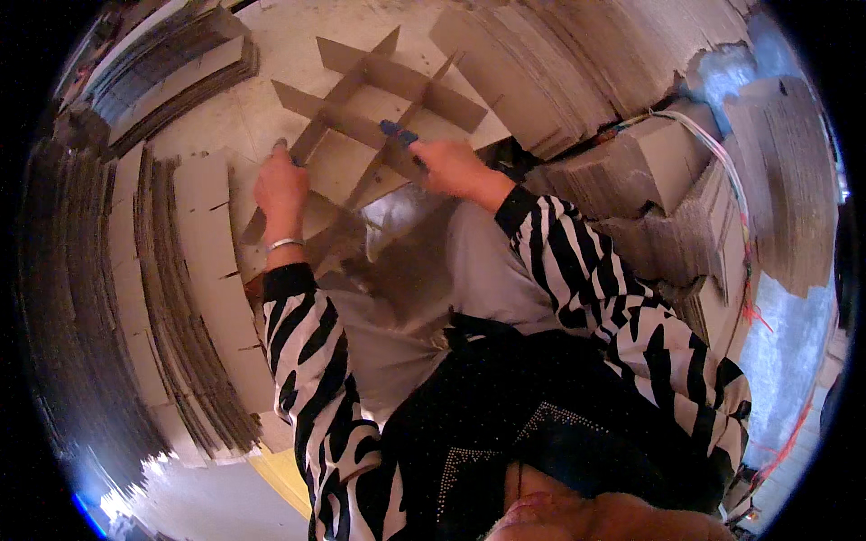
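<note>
A grid-shaped cardboard divider [393,77], made of interlocked brown strips, stands on the pale work surface in front of me. At its near left side, my left hand [281,191] is closed on the end of a strip. My right hand [451,168] grips the near right part of the divider, with blue wrapping [397,133] around its fingertips. A bit of blue also shows at the left fingertips. The strip edges beneath both hands are partly hidden by the fingers. The near corner of the divider reaches out over my lap.
Slotted cardboard strips [206,234] stand in long stacks on the left, with another stack [185,95] at the far left. More cardboard piles [532,68] lie at the far right and beside my right arm [622,176]. A pale cord [722,158] hangs over the right piles.
</note>
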Motion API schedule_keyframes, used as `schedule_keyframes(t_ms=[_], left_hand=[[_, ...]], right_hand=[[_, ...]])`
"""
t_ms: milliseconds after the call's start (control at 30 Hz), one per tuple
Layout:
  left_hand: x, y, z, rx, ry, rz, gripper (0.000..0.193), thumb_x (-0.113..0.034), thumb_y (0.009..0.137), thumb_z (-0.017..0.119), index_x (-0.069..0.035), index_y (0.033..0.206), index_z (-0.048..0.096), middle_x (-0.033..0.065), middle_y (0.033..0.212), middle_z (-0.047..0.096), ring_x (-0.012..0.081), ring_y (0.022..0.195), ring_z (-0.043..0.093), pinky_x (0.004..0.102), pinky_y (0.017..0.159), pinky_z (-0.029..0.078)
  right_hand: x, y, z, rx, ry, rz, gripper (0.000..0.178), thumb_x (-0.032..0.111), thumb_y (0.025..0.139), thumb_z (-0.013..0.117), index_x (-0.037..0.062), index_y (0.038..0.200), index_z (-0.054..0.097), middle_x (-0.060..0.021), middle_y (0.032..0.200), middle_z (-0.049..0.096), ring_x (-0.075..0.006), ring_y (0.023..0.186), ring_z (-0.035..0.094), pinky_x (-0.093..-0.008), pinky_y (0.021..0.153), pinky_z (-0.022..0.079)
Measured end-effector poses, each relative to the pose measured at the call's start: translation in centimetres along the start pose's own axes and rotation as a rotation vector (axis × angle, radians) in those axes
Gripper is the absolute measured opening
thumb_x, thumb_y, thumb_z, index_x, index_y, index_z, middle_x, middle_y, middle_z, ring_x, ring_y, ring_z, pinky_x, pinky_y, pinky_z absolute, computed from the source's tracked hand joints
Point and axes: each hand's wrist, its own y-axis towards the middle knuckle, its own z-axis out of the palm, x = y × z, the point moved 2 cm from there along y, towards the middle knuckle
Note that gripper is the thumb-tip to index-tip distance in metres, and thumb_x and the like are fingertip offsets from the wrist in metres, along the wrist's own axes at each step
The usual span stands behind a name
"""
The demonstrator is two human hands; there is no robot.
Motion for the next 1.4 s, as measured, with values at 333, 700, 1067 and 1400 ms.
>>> schedule_keyframes(t_ms=[333,700,1067,1400], left_hand=[[7.3,-0.4,-2.7,0.324,-0.007,-0.186,0.047,-0.038,0.084,0.056,-0.007,0.12,0.058,0.0194,0.112,0.064,0.0395,0.106,0.059,0.0433,0.088,0.047],[-5.5,-7.8,1.7,0.33,-0.282,0.214,0.076,-0.004,0.077,0.052,-0.005,0.147,0.021,0.0243,0.093,0.065,0.0405,0.088,0.063,0.048,0.071,0.049],[-0.2,-7.1,-11.1,-0.105,-1.138,0.262,0.071,0.006,0.077,0.051,0.003,0.144,0.028,0.0173,0.144,0.041,0.0248,0.136,0.033,0.0307,0.111,0.024],[17.2,-14.2,-24.2,-0.596,0.442,0.111,0.056,0.011,0.073,0.046,-0.008,0.125,0.053,0.0162,0.131,0.051,0.036,0.117,0.052,0.0421,0.094,0.045]], right_hand=[[0.2,2.0,1.6,-0.068,0.155,-0.112,0.032,0.007,0.074,0.057,0.0079,0.106,0.053,-0.0193,0.084,0.063,-0.0424,0.083,0.06,-0.0516,0.069,0.046],[-0.7,-0.4,-2.7,-0.202,0.613,0.155,0.029,-0.003,0.078,0.055,-0.001,0.107,0.056,-0.0126,0.094,0.066,-0.0201,0.092,0.063,-0.0353,0.082,0.049],[-18.5,-4.3,-5.3,-0.285,-0.456,0.588,0.049,0.019,0.074,0.072,0.0082,0.12,0.058,-0.0118,0.13,0.053,-0.0343,0.119,0.05,-0.0501,0.094,0.043],[-16.3,-4.9,-5.9,-0.488,0.141,0.299,0.034,0.024,0.088,0.055,0.0016,0.114,0.058,-0.0238,0.102,0.062,-0.0427,0.098,0.057,-0.0451,0.081,0.046]])
